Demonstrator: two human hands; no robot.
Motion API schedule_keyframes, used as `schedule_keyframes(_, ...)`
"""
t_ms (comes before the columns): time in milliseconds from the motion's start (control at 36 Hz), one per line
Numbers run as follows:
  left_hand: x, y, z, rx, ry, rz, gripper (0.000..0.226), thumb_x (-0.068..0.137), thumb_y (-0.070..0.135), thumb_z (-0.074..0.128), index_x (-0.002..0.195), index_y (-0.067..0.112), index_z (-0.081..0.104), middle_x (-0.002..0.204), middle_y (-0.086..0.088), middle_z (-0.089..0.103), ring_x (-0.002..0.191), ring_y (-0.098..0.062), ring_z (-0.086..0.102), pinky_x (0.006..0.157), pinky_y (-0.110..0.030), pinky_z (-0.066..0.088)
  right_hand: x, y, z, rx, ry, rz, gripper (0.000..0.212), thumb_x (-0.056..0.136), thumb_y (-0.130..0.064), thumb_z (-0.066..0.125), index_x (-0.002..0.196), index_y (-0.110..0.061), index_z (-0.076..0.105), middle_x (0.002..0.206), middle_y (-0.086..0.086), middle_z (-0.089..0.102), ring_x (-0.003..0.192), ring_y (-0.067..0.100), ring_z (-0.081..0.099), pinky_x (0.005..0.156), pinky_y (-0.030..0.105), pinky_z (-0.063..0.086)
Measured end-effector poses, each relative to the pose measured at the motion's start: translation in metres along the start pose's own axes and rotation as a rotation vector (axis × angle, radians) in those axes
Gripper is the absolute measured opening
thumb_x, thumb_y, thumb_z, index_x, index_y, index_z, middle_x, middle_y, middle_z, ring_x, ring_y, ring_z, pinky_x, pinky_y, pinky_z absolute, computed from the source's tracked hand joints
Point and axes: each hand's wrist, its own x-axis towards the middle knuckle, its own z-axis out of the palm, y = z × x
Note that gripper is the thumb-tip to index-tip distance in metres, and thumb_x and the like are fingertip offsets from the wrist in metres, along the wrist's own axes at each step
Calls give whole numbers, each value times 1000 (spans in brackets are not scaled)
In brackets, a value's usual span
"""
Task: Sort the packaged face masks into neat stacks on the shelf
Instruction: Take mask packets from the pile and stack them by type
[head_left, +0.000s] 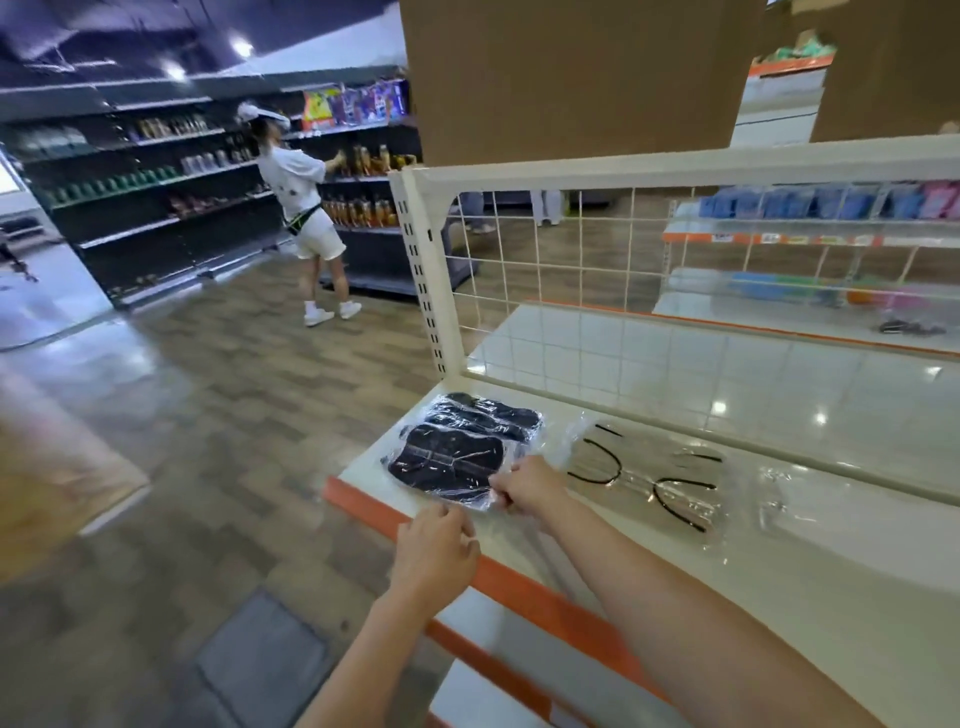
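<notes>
A small stack of black face masks in clear plastic packs lies at the left end of the cream shelf. My right hand pinches the near right corner of the top pack. My left hand hovers at the shelf's orange front edge, just below the stack, fingers loosely curled and holding nothing. To the right lie clear packs with white masks and black ear loops, spread flat side by side. Another clear pack lies further right.
A white wire grid panel backs the shelf, with an upright post at the left corner. A brown cardboard box hangs above. A person in white stands at dark shelves across the aisle.
</notes>
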Motion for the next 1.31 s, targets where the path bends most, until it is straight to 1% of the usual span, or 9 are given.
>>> schedule_keyframes(194,7,-3,6,78,-58,43,23,91,33,48,109,25,59,114,7,55,111,-16,49,92,-31,32,11,-7,3,-148,-45,84,30,81,1,60,56,-14,53,56,1,54,48,9,49,50,20,40)
schedule_keyframes(306,12,9,9,111,-86,124,22,92,33,47,107,22,59,109,5,57,106,-17,51,94,-33,38,5,-2,-17,-384,6,-44,16,79,5,55,66,-3,56,72,11,61,65,20,62,59,27,54)
schedule_keyframes(361,15,21,12,128,-115,183,21,92,31,47,106,20,58,108,3,58,106,-18,52,95,-33,39,-3,4,-33,-488,28,-114,21,80,6,47,63,-6,49,69,12,53,62,20,54,55,25,47)
schedule_keyframes(500,27,70,25,265,-213,332,28,92,31,44,113,17,58,113,-2,59,111,-22,52,98,-34,39,-23,28,-86,-754,119,-230,20,91,-10,47,108,-9,57,114,10,62,107,28,58,76,31,41)
schedule_keyframes(694,20,162,54,392,-270,544,33,93,31,40,117,16,55,122,-6,54,121,-24,46,103,-35,32,-76,81,-172,-999,266,-140,32,89,-22,53,119,-12,52,119,9,58,111,29,56,85,37,47)
schedule_keyframes(806,8,218,74,396,-276,682,31,94,28,38,117,14,54,124,-7,56,120,-24,48,102,-34,35,-123,120,-227,-1137,331,-57,40,91,-5,47,131,-6,43,129,13,49,118,29,48,93,36,40)
schedule_keyframes(944,-22,295,94,398,-222,872,31,94,29,38,113,17,58,116,-5,59,112,-24,53,98,-35,35,-189,177,-293,-1096,409,152,40,90,-5,46,129,-8,41,128,12,47,117,27,47,92,35,40)
schedule_keyframes(1139,-71,385,129,208,-304,1021,28,92,28,40,109,17,59,111,-3,59,107,-22,55,94,-32,40,-289,262,-360,-940,587,484,36,92,-16,42,129,-12,43,135,11,38,127,28,36,99,40,37)
schedule_keyframes(1306,-112,447,157,38,-374,1111,27,92,29,43,113,19,57,112,0,54,109,-17,50,93,-28,38,-351,318,-396,-807,746,582,36,98,-34,34,131,-21,43,138,6,37,130,28,30,105,43,29)
